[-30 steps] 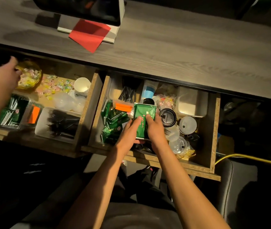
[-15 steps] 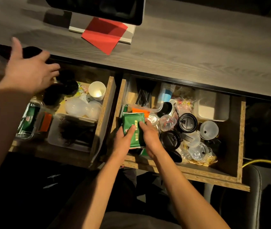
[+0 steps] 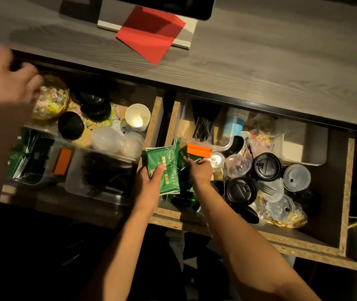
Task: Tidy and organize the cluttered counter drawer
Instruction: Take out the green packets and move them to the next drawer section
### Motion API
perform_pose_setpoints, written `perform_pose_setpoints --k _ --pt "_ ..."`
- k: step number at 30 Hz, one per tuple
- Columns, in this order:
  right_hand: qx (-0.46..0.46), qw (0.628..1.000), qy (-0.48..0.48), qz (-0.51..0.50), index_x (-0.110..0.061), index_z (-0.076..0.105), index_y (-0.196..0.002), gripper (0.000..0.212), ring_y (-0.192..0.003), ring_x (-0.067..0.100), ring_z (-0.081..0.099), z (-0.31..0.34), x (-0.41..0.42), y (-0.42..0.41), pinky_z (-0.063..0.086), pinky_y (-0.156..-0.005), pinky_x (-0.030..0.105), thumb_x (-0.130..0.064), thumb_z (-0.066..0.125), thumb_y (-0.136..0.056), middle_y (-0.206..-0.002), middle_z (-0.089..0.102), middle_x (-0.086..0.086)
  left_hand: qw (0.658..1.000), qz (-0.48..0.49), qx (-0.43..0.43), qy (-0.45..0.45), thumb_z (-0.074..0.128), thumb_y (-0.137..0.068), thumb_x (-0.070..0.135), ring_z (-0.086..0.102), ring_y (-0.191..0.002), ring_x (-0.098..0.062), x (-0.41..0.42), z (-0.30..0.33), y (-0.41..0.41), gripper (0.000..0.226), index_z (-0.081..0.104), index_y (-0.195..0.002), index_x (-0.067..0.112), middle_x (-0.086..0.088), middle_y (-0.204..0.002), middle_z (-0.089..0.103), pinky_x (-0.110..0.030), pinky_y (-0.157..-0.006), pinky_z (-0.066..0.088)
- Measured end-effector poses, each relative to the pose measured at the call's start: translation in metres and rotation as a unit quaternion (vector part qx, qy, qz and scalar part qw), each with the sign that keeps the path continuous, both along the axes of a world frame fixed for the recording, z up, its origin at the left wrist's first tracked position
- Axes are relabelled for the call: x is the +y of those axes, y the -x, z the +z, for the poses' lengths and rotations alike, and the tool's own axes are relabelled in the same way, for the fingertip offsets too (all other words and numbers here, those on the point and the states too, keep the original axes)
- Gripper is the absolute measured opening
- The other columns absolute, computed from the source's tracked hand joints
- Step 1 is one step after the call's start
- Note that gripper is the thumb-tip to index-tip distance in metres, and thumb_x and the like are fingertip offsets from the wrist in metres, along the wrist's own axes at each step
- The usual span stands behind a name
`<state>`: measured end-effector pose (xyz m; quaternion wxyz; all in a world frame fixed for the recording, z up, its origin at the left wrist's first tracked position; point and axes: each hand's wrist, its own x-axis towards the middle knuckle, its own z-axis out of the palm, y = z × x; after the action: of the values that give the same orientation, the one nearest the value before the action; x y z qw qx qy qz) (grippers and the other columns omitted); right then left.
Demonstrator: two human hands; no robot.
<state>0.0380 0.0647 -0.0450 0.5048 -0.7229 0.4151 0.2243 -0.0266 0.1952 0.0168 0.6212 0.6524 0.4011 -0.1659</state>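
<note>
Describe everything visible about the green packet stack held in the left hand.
The stack of flat green foil-like packets looks glossy, with gold printing and a small red mark near its lower left. It is roughly rectangular, tilted slightly, with pale edges of packets showing at the bottom. The left hand grips it from below, thumb across the front. It sits over the left end of the right-hand wooden drawer, above more loose green packets, which the right hand reaches into.

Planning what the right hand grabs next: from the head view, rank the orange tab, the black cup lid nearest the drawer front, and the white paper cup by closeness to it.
From the right hand:
1. Orange tab, just behind it.
2. Black cup lid, to its right.
3. White paper cup, in the left drawer, farthest.
</note>
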Motion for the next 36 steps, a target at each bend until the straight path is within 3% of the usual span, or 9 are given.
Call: perform_pose_setpoints --k 7,10,12,15,19,24,30,33,36 --pt "-0.038 0.993 -0.062 -0.095 -0.015 0.051 -0.064 0.025 -0.07 0.026 0.061 0.023 -0.022 0.01 0.057 -0.078 0.056 -0.013 0.067 -0.084 -0.071 0.063 0.01 0.999 -0.003 -0.022 -0.023 0.062 -0.095 0.038 0.07 -0.098 -0.018 -0.01 0.002 -0.001 0.026 0.064 -0.113 0.02 -0.002 -0.107 0.073 -0.045 -0.091 0.056" --pt "-0.089 0.977 -0.113 -0.156 -0.017 0.051 -0.059 0.032 -0.065 0.019 0.057 0.055 -0.038 0.023 0.055 -0.066 0.043 -0.004 0.062 -0.086 -0.063 0.057 0.003 1.0 -0.009 -0.019 -0.021 0.063 -0.089 0.051 0.068 -0.102 -0.019 -0.02 0.007 0.0 0.043 0.062 -0.119 0.02 -0.004 -0.114 0.07 -0.044 -0.092 0.055" --pt "-0.127 0.973 -0.119 -0.151 -0.023 0.055 -0.055 0.035 -0.066 0.016 0.057 0.072 -0.056 0.031 0.056 -0.066 0.047 -0.006 0.061 -0.086 -0.063 0.059 0.0 0.999 -0.02 -0.014 -0.021 0.062 -0.078 0.065 0.066 -0.107 -0.018 -0.027 0.005 0.002 0.067 0.057 -0.128 0.021 -0.002 -0.12 0.067 -0.047 -0.095 0.054" --pt "-0.183 0.965 -0.142 -0.124 -0.025 0.066 -0.07 0.032 -0.072 0.014 0.063 0.099 -0.082 0.036 0.058 -0.059 0.037 -0.004 0.054 -0.092 -0.074 0.066 -0.004 0.999 -0.043 -0.021 -0.023 0.061 -0.076 0.068 0.065 -0.107 -0.016 -0.042 0.012 0.0 0.069 0.056 -0.129 0.025 0.003 -0.118 0.067 -0.046 -0.095 0.054" --pt "-0.24 0.95 -0.184 -0.075 -0.007 0.065 -0.098 0.02 -0.078 0.015 0.066 0.135 -0.113 0.029 0.055 -0.066 0.033 -0.002 0.046 -0.096 -0.088 0.069 0.005 0.997 -0.063 -0.023 -0.023 0.058 -0.058 0.09 0.056 -0.125 -0.02 -0.065 0.011 -0.003 0.1 0.047 -0.139 0.031 0.003 -0.137 0.058 -0.05 -0.103 0.048" --pt "-0.233 0.951 -0.202 0.001 -0.022 0.071 -0.109 0.032 -0.092 0.022 0.07 0.159 -0.148 0.018 0.058 -0.079 0.037 0.002 0.059 -0.092 -0.107 0.07 0.002 0.994 -0.105 -0.022 0.002 0.05 -0.064 0.083 0.042 -0.139 -0.021 -0.094 0.025 -0.009 0.101 0.038 -0.148 0.029 0.002 -0.15 0.046 -0.052 -0.113 0.036" --pt "-0.244 0.962 -0.114 0.037 -0.01 0.055 -0.131 0.052 -0.069 -0.026 0.057 0.149 -0.154 0.02 0.045 -0.058 0.002 0.011 0.067 -0.085 -0.101 0.052 -0.019 0.984 -0.174 -0.01 0.043 0.034 -0.094 0.068 0.025 -0.147 -0.02 -0.122 0.027 -0.016 0.077 0.024 -0.156 0.024 0.001 -0.162 0.025 -0.039 -0.117 0.021" --pt "-0.247 0.967 -0.044 0.052 -0.009 0.049 -0.137 0.049 -0.086 -0.025 0.055 0.141 -0.146 0.025 0.043 -0.073 0.0 0.002 0.062 -0.091 -0.116 0.055 -0.011 0.979 -0.195 0.007 0.062 0.04 -0.093 0.067 0.026 -0.147 -0.02 -0.137 0.03 -0.01 0.078 0.023 -0.156 0.023 0.001 -0.161 0.026 -0.04 -0.117 0.021" --pt "-0.225 0.97 0.004 0.087 -0.015 0.039 -0.146 0.054 -0.126 0.008 0.049 0.131 -0.137 0.03 0.039 -0.108 0.026 -0.008 0.056 -0.096 -0.139 0.049 0.0 0.975 -0.182 0.024 0.124 0.059 -0.073 0.078 0.046 -0.136 -0.025 -0.138 0.038 -0.014 0.095 0.037 -0.149 0.027 -0.003 -0.149 0.047 -0.052 -0.114 0.034"
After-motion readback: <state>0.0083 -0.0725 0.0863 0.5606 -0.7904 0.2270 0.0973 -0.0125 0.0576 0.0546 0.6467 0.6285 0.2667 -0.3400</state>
